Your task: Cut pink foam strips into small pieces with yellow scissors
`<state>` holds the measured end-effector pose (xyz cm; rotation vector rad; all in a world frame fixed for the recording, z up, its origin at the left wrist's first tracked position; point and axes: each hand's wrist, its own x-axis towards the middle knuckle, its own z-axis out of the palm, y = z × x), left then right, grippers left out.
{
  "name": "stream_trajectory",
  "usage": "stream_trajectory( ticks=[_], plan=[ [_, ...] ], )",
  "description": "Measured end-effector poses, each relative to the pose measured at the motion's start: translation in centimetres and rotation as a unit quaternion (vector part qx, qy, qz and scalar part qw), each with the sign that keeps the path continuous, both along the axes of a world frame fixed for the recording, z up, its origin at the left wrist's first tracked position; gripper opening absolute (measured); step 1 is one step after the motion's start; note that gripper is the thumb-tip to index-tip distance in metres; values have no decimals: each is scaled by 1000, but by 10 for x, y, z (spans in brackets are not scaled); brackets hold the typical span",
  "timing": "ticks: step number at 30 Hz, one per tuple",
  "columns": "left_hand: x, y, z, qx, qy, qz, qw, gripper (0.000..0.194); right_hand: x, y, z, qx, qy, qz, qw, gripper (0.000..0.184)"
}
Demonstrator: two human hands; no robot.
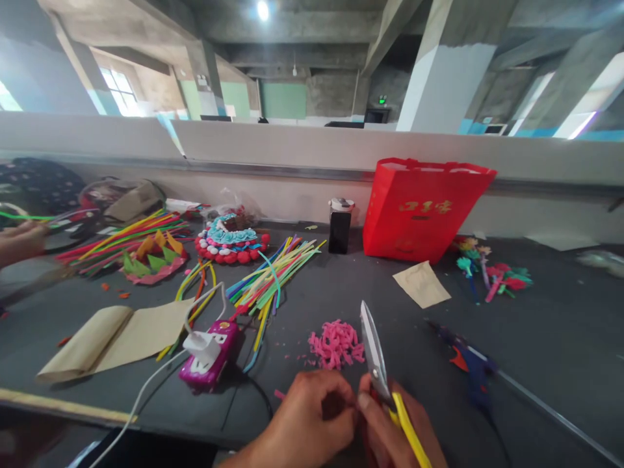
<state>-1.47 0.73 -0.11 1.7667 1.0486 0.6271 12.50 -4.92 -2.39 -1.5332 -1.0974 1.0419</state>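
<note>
My right hand (pixel 397 426) is closed around a pair of scissors (pixel 374 348) with yellow handles; the blades point up and away from me and look closed together. Close beside it, my left hand (pixel 316 416) has thumb and index finger pinched, and whatever is between them is hidden or too small to name. The fingertips of both hands nearly meet. Just beyond my left hand lies a heap of short pink cut pieces (pixel 336 344). A few pink scraps are scattered around that heap.
A purple power strip (pixel 209 357) with a white plug and cables sits left, near brown paper (pixel 117 338) and bundled pipe cleaners (pixel 273 276). A glue gun (pixel 470 370) lies right. Behind stand a red bag (pixel 424 214) and a phone (pixel 338 232). Another person's hand (pixel 24 242) is far left.
</note>
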Motion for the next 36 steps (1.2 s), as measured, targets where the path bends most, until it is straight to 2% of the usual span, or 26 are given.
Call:
stream_trajectory(
  ticks=[2, 4, 7, 9, 14, 18, 22, 26, 30, 33, 34, 36],
  plan=[
    [2, 2, 0, 7, -25, -5, 1000, 8, -1, 3, 9, -19, 73, 32, 997, 45],
    [4, 6, 0, -30, -66, -14, 997, 7, 0, 4, 16, -13, 109, 38, 993, 42],
    [8, 12, 3, -161, -138, -49, 976, 8, 5, 7, 23, 12, 65, 24, 998, 38],
    [10, 15, 4, -199, -168, -51, 964, 16, 8, 11, 26, 27, 27, 11, 999, 35],
    [5, 23, 5, -163, -188, -34, 968, 24, 7, 24, 32, 19, 58, 46, 997, 31],
    [-6, 29, -4, -200, -177, -48, 963, 24, 3, 29, 27, -5, 98, 57, 994, 31],
    [-10, 28, -25, -246, -181, -52, 951, 27, 2, 28, 12, -15, 94, 84, 992, 33],
    [-7, 23, -34, -258, -177, -42, 949, 27, 0, 23, 9, 0, 33, 61, 998, 33],
    [-6, 19, -25, -268, -186, -16, 945, 27, -3, 16, 15, -2, -1, 51, 999, 34],
    [-8, 20, -13, -305, -254, 24, 918, 22, -1, 10, 14, 11, -72, 28, 997, 32],
    [-9, 20, -9, -318, -284, 43, 904, 20, 1, 8, 12, 36, -125, 8, 992, 30],
    [-11, 22, 1, -333, -343, 75, 875, 17, 6, 5, 6, 120, -245, -21, 962, 28]
  ],
)
